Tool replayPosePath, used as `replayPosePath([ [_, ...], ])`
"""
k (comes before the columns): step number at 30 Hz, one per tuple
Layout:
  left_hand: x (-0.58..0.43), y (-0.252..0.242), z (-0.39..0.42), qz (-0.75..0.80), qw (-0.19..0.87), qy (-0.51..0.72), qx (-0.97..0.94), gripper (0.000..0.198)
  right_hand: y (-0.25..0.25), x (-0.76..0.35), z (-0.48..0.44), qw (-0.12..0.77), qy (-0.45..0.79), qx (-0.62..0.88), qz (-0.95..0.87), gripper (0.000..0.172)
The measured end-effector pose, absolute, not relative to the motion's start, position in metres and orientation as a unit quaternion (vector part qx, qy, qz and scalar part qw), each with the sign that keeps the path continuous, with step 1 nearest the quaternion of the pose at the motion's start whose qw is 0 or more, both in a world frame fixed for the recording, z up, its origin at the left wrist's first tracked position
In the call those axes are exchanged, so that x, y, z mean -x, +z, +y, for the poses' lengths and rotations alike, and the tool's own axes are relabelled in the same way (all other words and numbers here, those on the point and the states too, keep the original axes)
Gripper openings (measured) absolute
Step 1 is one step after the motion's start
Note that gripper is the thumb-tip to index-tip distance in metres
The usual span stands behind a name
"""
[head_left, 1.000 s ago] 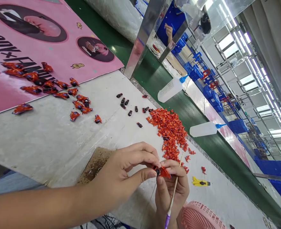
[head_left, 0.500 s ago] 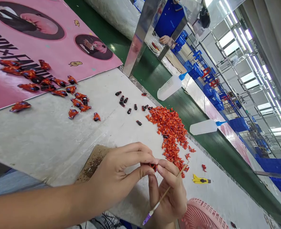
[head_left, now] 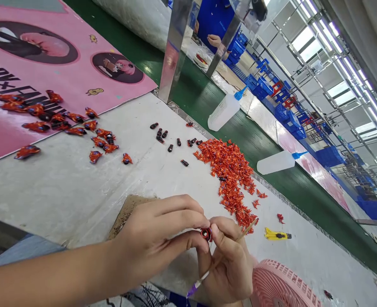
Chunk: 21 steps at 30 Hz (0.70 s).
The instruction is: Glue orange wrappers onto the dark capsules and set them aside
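Observation:
A small red-and-black plastic part [head_left: 206, 234] with a round opening is pinched between the fingertips of both hands. My left hand [head_left: 163, 224] is closed on it from the left, thumb below and fingers above. My right hand [head_left: 228, 256] grips its other side, and a thin wooden stick [head_left: 214, 265] with a white and purple end lies across that palm, held in the fingers. Just beyond the hands spreads a pile of small red parts [head_left: 228, 166]. Several small black parts [head_left: 170, 148] are scattered left of the pile. Red-and-black pieces [head_left: 103, 133] lie farther left.
A brown block [head_left: 123, 217] sits beneath my left hand. A yellow cutter [head_left: 276, 234] and a pink fan [head_left: 284, 283] are at the right. Two white bottles [head_left: 224, 113] with blue nozzles stand past the table edge. A pink printed sheet [head_left: 70, 91] covers the left; another person's hand [head_left: 214, 40] shows beyond.
The part between my fingertips has turned so its round opening shows more clearly. The stick has shifted slightly with my right hand. The whole view has tilted a little.

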<state>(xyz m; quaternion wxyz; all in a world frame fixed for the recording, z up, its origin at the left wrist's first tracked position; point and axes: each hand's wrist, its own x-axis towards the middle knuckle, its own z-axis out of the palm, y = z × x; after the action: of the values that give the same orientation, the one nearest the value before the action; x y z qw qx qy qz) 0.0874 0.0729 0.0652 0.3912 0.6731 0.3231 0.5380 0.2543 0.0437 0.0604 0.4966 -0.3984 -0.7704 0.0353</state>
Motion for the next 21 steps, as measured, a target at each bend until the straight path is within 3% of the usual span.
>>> replayPosePath([
  [8,-0.081,0.06,0.091,0.199,0.189,0.528,-0.804,0.011,0.058,-0.25,0.045,0.505,0.045,0.388,-0.77,0.013],
  [13,-0.082,0.056,0.095,0.173,0.207,0.508,-0.818,0.014,0.058,-0.251,0.043,0.478,0.101,0.397,-0.777,0.015],
  [21,-0.085,0.045,0.092,0.169,0.194,0.53,-0.808,0.008,0.05,-0.253,0.041,0.474,0.059,0.404,-0.78,0.024],
])
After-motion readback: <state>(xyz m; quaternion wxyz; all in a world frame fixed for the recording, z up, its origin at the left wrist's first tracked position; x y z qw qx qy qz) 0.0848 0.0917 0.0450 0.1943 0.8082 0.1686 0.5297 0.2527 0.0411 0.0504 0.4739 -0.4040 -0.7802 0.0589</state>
